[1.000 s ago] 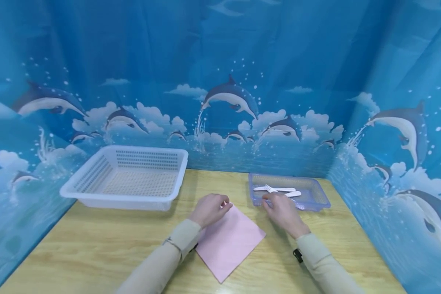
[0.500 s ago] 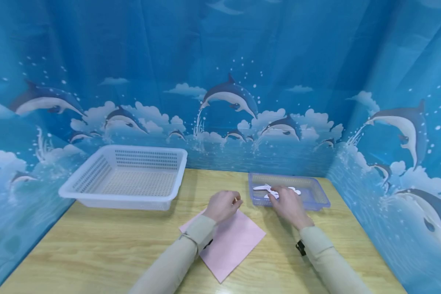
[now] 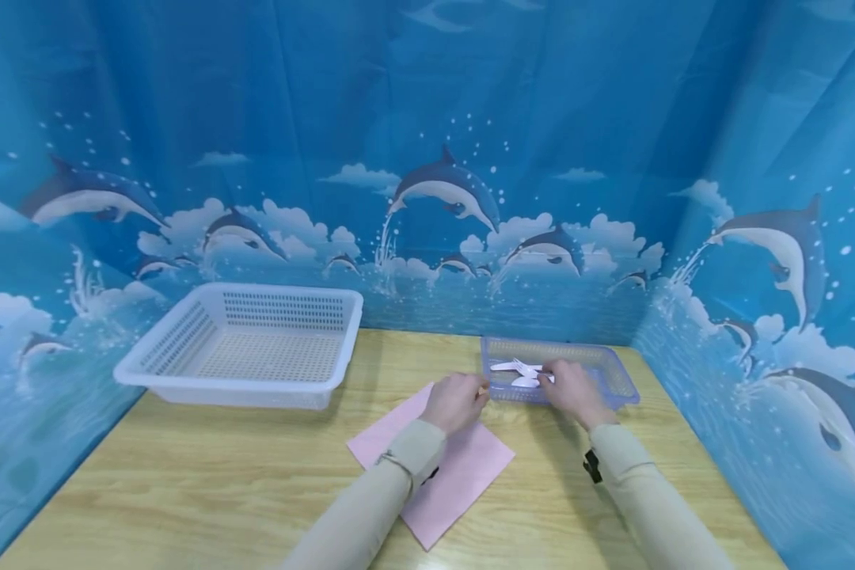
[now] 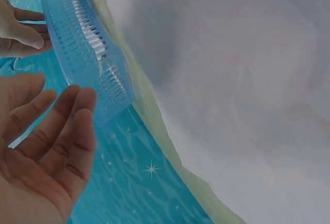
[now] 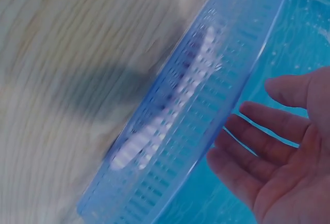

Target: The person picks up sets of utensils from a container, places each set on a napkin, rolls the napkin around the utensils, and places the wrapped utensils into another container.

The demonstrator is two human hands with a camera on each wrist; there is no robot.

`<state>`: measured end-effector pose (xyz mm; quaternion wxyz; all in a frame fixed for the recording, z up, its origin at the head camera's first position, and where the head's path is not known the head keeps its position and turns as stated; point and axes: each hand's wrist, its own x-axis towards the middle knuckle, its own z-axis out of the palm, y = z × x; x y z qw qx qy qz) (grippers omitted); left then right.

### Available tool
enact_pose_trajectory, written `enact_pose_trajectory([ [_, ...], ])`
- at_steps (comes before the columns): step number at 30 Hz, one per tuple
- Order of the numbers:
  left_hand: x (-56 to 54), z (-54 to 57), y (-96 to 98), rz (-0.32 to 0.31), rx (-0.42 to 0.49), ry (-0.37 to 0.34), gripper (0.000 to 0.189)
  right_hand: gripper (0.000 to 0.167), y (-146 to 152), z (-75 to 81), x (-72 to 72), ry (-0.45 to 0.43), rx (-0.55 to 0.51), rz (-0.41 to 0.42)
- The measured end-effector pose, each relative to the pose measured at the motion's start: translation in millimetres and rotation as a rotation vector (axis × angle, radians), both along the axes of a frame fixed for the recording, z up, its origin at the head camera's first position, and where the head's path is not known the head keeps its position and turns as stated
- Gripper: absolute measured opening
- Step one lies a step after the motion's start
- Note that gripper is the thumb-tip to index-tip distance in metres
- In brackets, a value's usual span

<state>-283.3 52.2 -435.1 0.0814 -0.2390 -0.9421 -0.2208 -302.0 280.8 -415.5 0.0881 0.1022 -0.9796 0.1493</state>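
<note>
My right hand (image 3: 575, 392) hangs over the front rim of a small purple-blue plastic basket (image 3: 621, 380), fingertips close above the white plastic cutlery. In the right wrist view its fingers are loosely bent and hold nothing. A white fork (image 3: 522, 367), a white knife (image 3: 501, 366) and a white spoon (image 3: 524, 381) lie together in the basket. My left hand (image 3: 457, 402) hovers over a pink napkin (image 3: 463, 483), its fingertips right by the basket's near left corner. Seen from the left wrist, that palm (image 4: 41, 162) holds nothing, with the fingers relaxed.
A large white slotted basket (image 3: 321, 385) stands at the back left of the wooden table (image 3: 185, 483). Behind and at both sides hangs a blue dolphin-print curtain (image 3: 292, 95). The napkin lies turned like a diamond between the two baskets.
My left hand has moved right across the napkin toward the small basket, uncovering the napkin's left corner. My right hand has shifted a little right over the cutlery, showing more of it.
</note>
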Motion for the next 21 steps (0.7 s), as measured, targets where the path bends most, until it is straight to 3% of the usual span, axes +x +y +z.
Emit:
enact_pose_trajectory([
  [7,-1.9,-7.0,11.8,0.013,-0.049,0.074,0.020,0.018,11,-1.3,-6.8,-0.037,0.047,-0.023],
  [14,-5.1,-10.3,18.9,0.031,-0.067,0.055,0.011,0.014,22,-5.2,-17.5,-0.081,0.045,0.022],
  [21,-6.5,-10.5,20.3,0.049,-0.077,0.010,0.013,0.016,27,-6.6,-23.0,-0.142,0.040,-0.008],
])
